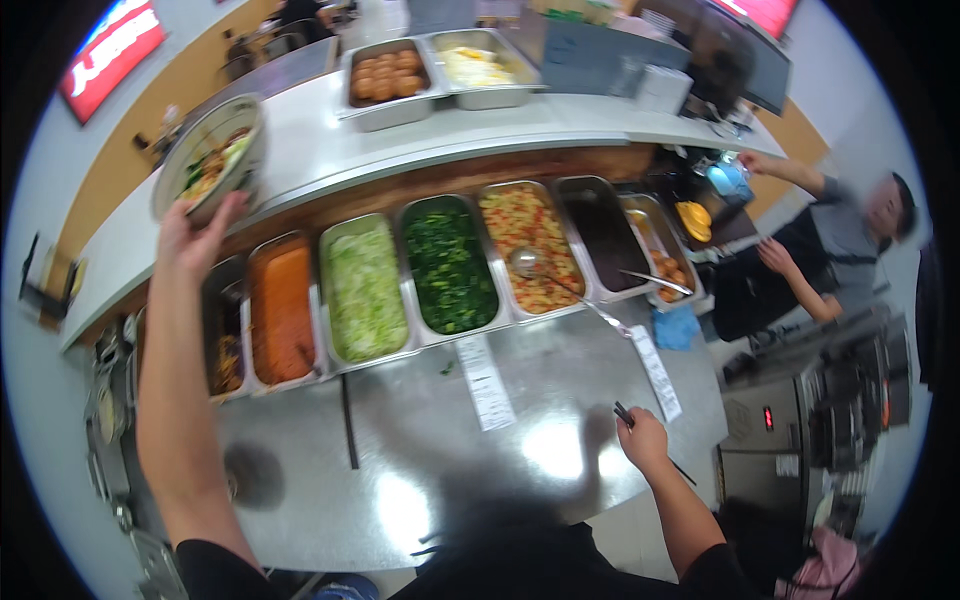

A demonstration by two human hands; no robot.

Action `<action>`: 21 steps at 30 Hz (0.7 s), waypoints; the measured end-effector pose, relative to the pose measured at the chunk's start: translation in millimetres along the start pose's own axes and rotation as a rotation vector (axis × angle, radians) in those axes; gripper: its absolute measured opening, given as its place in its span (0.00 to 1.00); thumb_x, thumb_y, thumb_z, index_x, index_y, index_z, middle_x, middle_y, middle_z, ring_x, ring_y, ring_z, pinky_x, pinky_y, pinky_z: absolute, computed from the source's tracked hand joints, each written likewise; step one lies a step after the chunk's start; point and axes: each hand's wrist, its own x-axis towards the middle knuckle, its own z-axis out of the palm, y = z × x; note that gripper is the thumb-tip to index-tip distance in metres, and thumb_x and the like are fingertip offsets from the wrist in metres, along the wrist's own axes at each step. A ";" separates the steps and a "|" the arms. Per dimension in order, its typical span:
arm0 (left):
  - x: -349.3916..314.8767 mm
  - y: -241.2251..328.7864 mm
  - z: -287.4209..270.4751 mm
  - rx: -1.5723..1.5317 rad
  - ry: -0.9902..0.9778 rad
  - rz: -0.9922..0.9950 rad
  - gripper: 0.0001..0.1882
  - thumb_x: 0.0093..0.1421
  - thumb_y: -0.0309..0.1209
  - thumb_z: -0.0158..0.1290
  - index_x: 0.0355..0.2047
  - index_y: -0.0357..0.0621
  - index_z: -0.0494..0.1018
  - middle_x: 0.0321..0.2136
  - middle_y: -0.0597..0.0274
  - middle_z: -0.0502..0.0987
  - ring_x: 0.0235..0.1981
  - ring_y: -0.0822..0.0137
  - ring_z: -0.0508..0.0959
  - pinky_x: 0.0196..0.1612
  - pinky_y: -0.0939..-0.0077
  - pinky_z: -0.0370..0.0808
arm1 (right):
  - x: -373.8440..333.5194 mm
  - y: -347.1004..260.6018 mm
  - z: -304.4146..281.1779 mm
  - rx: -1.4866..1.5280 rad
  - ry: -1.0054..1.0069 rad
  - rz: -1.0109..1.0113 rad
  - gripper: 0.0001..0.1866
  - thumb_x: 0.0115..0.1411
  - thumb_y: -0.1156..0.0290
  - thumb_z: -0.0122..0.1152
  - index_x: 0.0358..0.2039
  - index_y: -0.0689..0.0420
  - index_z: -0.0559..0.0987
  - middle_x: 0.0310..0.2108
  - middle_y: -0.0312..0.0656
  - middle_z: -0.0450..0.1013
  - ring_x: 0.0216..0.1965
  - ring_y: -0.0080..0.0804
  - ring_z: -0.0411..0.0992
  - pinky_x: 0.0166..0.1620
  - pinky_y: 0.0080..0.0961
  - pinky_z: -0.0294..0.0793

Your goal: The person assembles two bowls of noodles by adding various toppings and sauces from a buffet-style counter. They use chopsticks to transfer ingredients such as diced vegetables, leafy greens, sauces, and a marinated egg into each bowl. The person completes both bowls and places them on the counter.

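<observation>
My left hand (203,236) is raised at the far left, closed on the near rim of a pale bowl (206,130). The bowl is tilted toward me, with greens and orange-brown food inside, over the white counter ledge. Low on the right, above the steel worktop (400,440), my right hand (644,440) is closed round a pair of dark chopsticks (623,413). Between my hands stands a row of steel food pans, among them orange sauce (280,310), pale shredded cabbage (365,285), dark chopped greens (450,265) and a diced orange-yellow mix (525,225) with a ladle (560,285).
Paper slips (485,385) and a dark stick (349,425) lie on the worktop. Pans of brown eggs (385,77) and fried eggs (478,68) stand on the ledge. A co-worker (800,240) stands at the right beside a blue cloth (676,328).
</observation>
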 end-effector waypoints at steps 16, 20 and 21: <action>2.5 -17.8 -15.6 0.608 0.210 0.293 0.31 0.65 0.41 0.50 0.57 0.26 0.56 0.47 0.38 0.72 0.43 0.53 0.78 0.45 0.72 0.80 | 80.0 14.6 40.8 -0.084 -0.090 0.091 0.20 0.58 0.55 0.59 0.47 0.51 0.76 0.41 0.52 0.72 0.37 0.53 0.76 0.41 0.45 0.76; -95.9 -146.5 -38.9 1.066 0.064 0.518 0.22 0.66 0.42 0.50 0.53 0.40 0.63 0.34 0.65 0.75 0.26 0.76 0.74 0.26 0.83 0.71 | 50.5 -30.8 60.4 -0.083 -0.211 -0.102 0.25 0.57 0.56 0.61 0.52 0.54 0.71 0.39 0.51 0.72 0.34 0.51 0.77 0.36 0.43 0.77; -127.2 -174.4 -66.8 1.197 -0.042 0.355 0.19 0.66 0.38 0.50 0.50 0.40 0.64 0.34 0.63 0.75 0.27 0.75 0.75 0.27 0.82 0.73 | 45.3 -46.2 64.6 -0.082 -0.236 -0.145 0.26 0.57 0.56 0.61 0.52 0.55 0.70 0.38 0.51 0.72 0.33 0.50 0.77 0.35 0.43 0.77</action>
